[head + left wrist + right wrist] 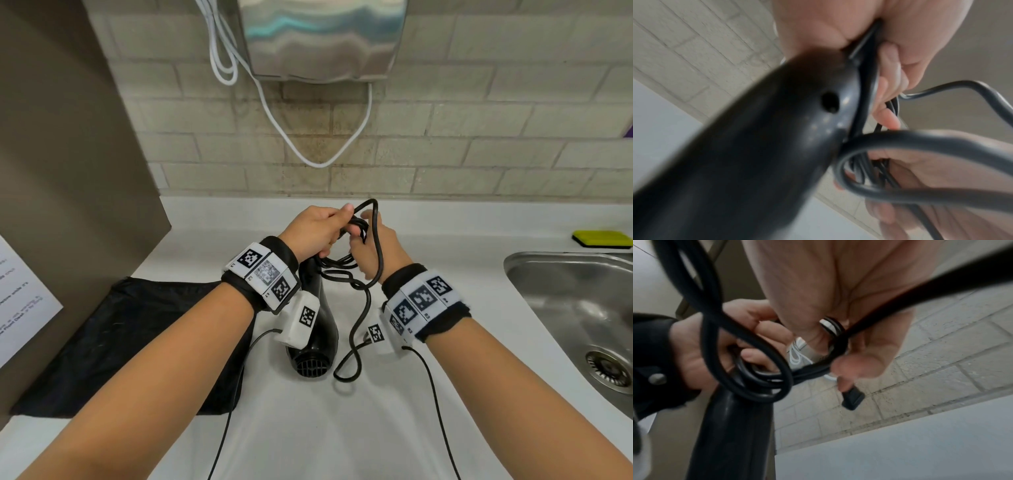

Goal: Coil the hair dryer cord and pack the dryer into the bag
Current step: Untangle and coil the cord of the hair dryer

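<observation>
The black hair dryer (317, 329) hangs handle-up over the white counter (308, 428), its grille facing me. My left hand (329, 226) grips several coiled loops of the black cord (375, 240) at the top of the handle (756, 146). My right hand (368, 240) holds the cord beside it, one strand running across its palm (838, 305). The black plug (853, 398) shows at my right fingertips. A loose length of cord (352, 342) dangles to the counter. The black bag (137, 342) lies flat on the left.
A steel sink (565, 308) is set in the counter at right, with a yellow sponge (603, 238) behind it. A metal hand dryer (318, 37) with a drooping white cable (308, 150) hangs on the tiled wall. A brown partition (68, 171) stands at left.
</observation>
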Tool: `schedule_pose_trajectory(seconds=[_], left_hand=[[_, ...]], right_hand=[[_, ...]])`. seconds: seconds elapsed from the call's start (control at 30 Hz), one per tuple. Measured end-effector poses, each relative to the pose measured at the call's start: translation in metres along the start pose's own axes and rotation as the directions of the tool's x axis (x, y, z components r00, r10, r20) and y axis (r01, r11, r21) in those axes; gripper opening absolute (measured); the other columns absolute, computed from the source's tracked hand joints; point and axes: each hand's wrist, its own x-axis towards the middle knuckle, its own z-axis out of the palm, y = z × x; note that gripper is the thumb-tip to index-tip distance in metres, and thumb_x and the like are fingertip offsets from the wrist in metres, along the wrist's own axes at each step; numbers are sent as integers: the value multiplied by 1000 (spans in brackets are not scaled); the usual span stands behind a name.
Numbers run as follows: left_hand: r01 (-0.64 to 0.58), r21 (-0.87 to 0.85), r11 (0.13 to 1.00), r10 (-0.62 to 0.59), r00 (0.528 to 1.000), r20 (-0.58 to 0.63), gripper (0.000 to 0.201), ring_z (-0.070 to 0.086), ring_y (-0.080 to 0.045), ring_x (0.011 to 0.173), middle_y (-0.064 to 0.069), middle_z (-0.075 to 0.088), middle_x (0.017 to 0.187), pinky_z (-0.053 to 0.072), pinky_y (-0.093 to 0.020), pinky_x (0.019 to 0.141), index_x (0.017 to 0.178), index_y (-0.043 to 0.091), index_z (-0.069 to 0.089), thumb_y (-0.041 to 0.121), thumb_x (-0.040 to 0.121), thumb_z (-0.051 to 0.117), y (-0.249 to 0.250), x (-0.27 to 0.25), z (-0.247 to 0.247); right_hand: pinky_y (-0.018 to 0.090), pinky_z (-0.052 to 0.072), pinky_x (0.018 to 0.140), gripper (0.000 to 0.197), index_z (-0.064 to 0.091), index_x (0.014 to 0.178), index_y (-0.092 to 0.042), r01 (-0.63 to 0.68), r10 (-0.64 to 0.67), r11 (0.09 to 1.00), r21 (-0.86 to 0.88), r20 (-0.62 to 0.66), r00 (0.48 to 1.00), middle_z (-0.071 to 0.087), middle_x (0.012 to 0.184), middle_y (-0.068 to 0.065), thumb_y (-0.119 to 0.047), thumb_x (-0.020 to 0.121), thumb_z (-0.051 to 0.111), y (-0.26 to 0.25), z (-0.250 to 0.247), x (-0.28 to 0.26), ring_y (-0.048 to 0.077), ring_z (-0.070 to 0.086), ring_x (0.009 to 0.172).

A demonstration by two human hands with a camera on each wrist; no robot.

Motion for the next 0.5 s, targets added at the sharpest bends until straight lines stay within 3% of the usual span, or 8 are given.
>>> schedule_pose_trajectory(seconds=[0.07,0.17,0.23,0.3,0.4,0.5], left_hand=[[1,-17,1000,-1,1000,-20,45,25,-5,34,12,28,38,29,-17,41,79,9,66,41,97,40,0,0,1],[-10,-9,1000,10,999,-52,44,26,-5,34,12,29,37,29,-17,41,77,9,66,40,97,42,-2,0,-2],[-30,3,1000,30,997,-69,43,26,-6,34,12,29,36,29,-18,42,81,6,67,38,97,43,-5,0,-6],[-52,14,999,53,995,-87,41,26,-6,35,12,27,38,29,-18,42,77,11,67,37,97,43,-8,-1,-10],[-53,25,998,56,992,-109,41,27,-7,35,11,26,39,31,-17,42,73,17,68,38,97,42,-12,-2,-16],[-57,3,998,56,990,-126,44,28,-7,35,11,27,41,32,-18,43,72,18,68,40,97,40,-15,-4,-22]], right_hand=[[18,44,52,28,45,121,-12,-28,23,994,107,41,999,60,87,6,-11,93,39,-4,1,4,18,60,71],[3,40,51,20,58,102,-10,-2,-24,954,298,84,996,57,75,-1,-2,91,44,-9,-5,4,5,54,65],[3,39,51,25,61,91,-12,-16,-37,894,447,110,993,57,72,-3,9,86,48,-11,-11,3,2,52,63],[10,46,59,34,61,98,-9,-57,-17,837,544,129,991,60,76,-1,16,81,46,-8,-16,6,4,58,66],[28,51,78,32,57,107,-2,-148,95,728,670,115,989,56,88,5,16,83,44,5,-24,16,16,57,80],[20,55,70,28,55,109,-4,-159,187,712,684,34,982,54,84,3,10,86,49,28,-28,26,13,55,76]])
